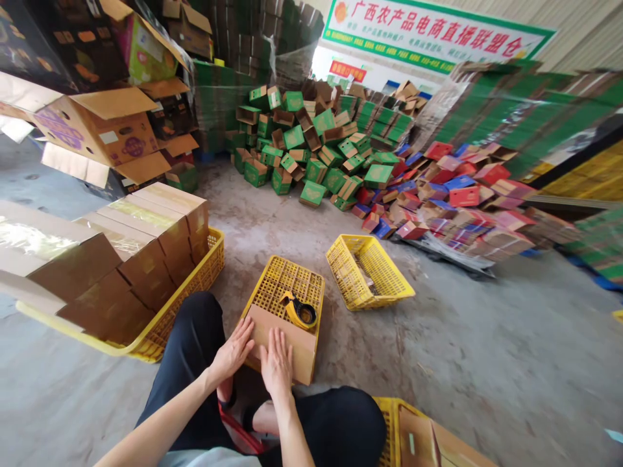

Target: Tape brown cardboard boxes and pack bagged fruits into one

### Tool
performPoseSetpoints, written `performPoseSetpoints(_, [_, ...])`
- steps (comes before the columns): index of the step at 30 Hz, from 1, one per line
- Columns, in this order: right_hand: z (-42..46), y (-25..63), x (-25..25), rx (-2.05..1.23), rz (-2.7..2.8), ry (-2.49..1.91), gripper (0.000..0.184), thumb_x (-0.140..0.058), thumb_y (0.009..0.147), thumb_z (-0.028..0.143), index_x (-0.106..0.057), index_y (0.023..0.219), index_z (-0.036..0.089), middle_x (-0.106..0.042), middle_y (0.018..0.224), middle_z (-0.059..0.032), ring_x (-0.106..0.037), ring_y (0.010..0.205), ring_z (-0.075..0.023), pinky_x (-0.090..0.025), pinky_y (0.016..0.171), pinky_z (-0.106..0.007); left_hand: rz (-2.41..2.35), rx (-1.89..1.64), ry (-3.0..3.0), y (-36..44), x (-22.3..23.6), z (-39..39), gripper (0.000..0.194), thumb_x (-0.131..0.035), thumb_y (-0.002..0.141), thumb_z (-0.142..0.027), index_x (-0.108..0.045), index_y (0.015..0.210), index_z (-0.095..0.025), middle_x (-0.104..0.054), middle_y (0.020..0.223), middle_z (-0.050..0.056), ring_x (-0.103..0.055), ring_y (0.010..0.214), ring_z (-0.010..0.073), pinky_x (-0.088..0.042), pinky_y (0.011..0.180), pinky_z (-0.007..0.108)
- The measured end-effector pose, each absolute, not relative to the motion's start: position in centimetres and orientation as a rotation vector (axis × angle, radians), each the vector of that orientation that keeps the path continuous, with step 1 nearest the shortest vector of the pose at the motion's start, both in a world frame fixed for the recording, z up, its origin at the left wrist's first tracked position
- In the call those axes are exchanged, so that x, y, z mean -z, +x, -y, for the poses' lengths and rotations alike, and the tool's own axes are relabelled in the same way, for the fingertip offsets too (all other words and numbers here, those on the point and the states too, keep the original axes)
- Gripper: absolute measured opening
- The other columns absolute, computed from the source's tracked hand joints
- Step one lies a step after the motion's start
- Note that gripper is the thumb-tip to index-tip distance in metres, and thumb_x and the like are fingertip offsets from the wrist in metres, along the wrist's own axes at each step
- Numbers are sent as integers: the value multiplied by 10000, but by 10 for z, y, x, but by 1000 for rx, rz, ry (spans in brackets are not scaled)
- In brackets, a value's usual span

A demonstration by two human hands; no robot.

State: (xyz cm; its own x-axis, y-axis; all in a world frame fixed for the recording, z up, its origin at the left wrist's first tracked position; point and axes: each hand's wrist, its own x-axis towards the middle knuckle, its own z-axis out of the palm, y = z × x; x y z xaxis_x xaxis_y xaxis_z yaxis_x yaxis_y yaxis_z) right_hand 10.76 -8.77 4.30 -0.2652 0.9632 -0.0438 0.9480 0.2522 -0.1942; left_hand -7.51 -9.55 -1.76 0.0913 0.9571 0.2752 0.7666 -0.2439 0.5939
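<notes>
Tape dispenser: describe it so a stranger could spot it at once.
Beyond the person's knees sits a gridded yellow crate. On it, just beyond the cardboard under the right hand, lies the tape dispenser. Its black ring sets it apart from crate and cardboard.

A yellow crate point(286, 279) with 2 things laid on its gridded top.
Its near part is covered by a brown cardboard piece point(302, 355); just beyond, a yellow-and-black tape dispenser point(294, 309) is supported by the grid.

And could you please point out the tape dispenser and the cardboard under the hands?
Tape dispenser point(294, 309), head view, on its yellow body.
Cardboard point(300, 346), head view, on the right part of its top.
</notes>
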Motion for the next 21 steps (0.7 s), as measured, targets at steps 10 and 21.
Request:
performPoseSetpoints(10, [104,187,-36,-151,2191,-2325,665,-179,1064,410,-292,1621,63,-257,1682,-165,-263,1564,-319,-321,1207,-545,-1960,-687,2253,-63,0,90,618,-372,1073,-447,-329,1613,-151,-353,1652,164,-249,1566,323,-384,1197,544])
performPoseSetpoints(21, [125,158,-22,-126,2272,-2083,589,-277,1012,186,-427,1576,110,-367,1644,-158,-338,1533,-329,-306,1220,-547,-1576,-378,2455,-3,-25,121,724,-632,934,-411,-389,1593,-234,-265,1695,128,-218,1566,393,-273,1233,584])
